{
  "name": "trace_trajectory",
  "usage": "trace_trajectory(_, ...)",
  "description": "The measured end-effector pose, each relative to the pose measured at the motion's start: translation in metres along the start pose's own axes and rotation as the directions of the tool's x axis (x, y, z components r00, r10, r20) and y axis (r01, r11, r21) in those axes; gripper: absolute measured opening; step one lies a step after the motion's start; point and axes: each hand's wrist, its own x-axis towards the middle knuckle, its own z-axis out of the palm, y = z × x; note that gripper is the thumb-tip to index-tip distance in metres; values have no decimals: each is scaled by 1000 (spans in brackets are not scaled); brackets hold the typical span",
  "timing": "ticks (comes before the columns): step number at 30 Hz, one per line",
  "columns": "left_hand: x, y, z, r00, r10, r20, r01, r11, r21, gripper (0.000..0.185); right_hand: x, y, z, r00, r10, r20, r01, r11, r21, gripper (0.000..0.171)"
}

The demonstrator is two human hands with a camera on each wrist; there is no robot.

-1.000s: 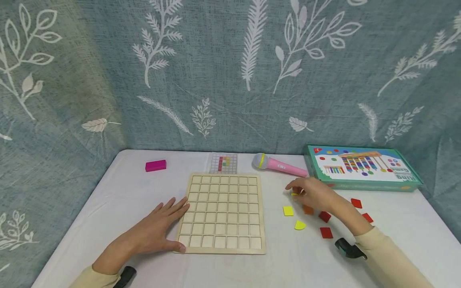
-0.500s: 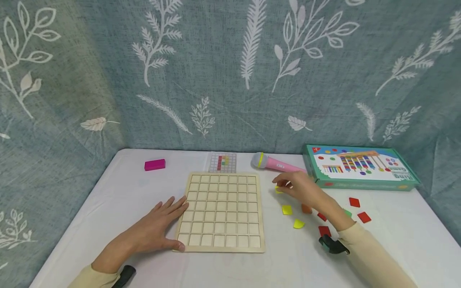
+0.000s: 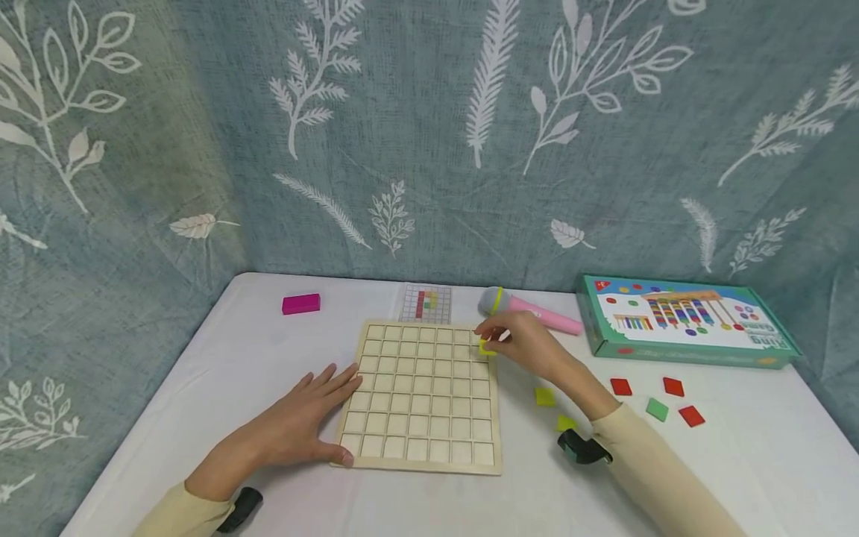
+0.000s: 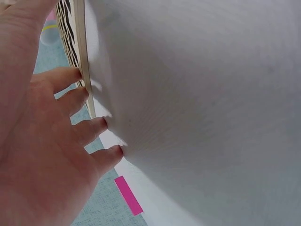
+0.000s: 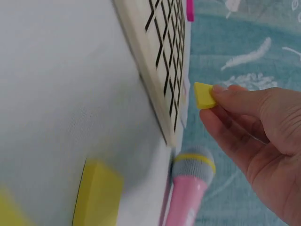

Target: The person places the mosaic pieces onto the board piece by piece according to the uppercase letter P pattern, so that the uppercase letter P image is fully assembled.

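Note:
My left hand (image 3: 288, 425) rests with spread fingers along the left edge of a wooden grid board (image 3: 429, 468), its thumb at the near left corner. In the left wrist view, its fingertips (image 4: 113, 155) meet the white tabletop and board edge. Between thumb and fingers, my right hand (image 3: 530, 347) pinches a small yellow tile (image 5: 203, 96), held over the board's far right corner in the head view. Right of the board lie a yellow square tile (image 3: 545, 397) and another yellow piece (image 3: 567, 423), partly hidden by the wrist strap.
Several red tiles (image 3: 620, 386) and a green tile (image 3: 657, 409) lie further right. Behind the board is a pattern card (image 3: 426, 304). A pink toy microphone (image 3: 546, 316) and a green toy box (image 3: 691, 354) stand back right, a magenta block (image 3: 301, 304) back left.
My right hand has carried the yellow tile leftward from the loose pieces to the board's far right corner. The left hand stays on the board. The head view has shifted slightly.

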Motion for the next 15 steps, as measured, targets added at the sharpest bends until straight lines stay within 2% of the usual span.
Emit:
trace_trajectory(7, -1, 0, 0, 1000, 18, -20, -18, 1000, 1, 111, 19, -1, 19, 1000, 16, 5, -16, 998, 69, 19)
trace_trajectory(15, -1, -1, 1, 1000, 9, -17, -9, 1000, -3, 112, 34, -4, 34, 998, 52, 28, -56, 985, 162, 18)
